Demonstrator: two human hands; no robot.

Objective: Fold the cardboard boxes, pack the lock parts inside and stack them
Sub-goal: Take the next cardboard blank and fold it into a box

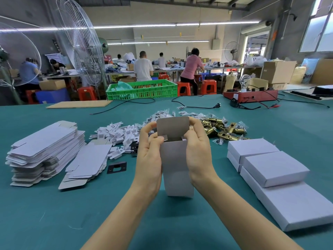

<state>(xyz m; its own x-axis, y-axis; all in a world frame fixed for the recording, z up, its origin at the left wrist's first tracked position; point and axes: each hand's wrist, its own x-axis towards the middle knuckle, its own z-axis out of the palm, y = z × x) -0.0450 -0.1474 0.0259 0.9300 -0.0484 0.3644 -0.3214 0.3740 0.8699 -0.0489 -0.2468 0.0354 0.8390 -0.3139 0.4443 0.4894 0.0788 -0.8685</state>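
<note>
Grip: left hand (150,156) and right hand (197,150) clasp the box (175,166) between them.
Box: upright, top flap raised beyond fingertips.
Contents: apparently hidden.
Latches (221,128): beyond right hand.

The box (177,166) interior is hidden; the finished boxes (281,179) are cut off at the right edge.

I see my left hand (150,156) and right hand (198,150) gripping an upright white box (175,168) over the green table (54,213), top flap (173,126) standing open. Flat box blanks (45,150) are stacked at left, closed boxes (270,168) stacked at right. Beyond lie brass latches (221,128), white inserts (119,135) and a black plate (116,167).
</note>
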